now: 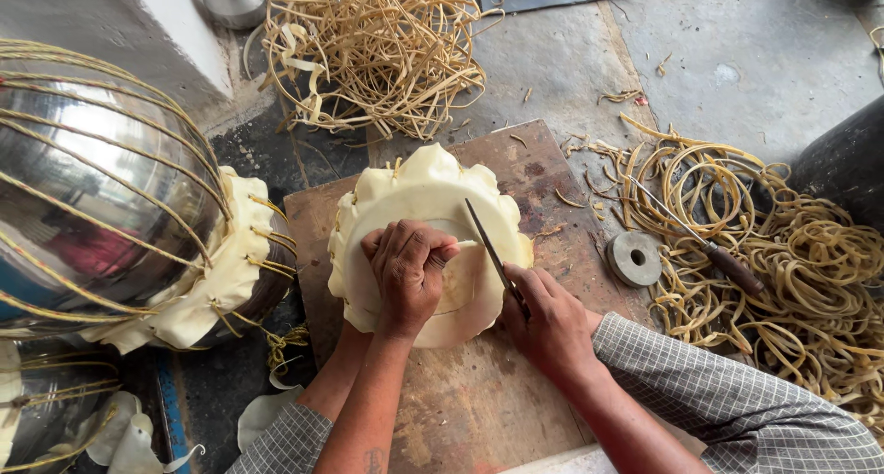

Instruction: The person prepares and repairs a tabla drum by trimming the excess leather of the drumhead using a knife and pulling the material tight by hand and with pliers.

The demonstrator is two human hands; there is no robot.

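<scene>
The person's right hand (551, 322) has its grip closed around a thin knife (490, 249), whose blade runs along the 11-to-5 o'clock line, tip toward 11. The left hand (408, 273) presses down, fingers curled shut on the flap of the cream scalloped ring (405, 193) at the middle of the wooden board (479, 400). To cut cleanly, the blade likely wants a steady slant along the inner curve, with the holding fingers clear at 9 o'clock.
</scene>
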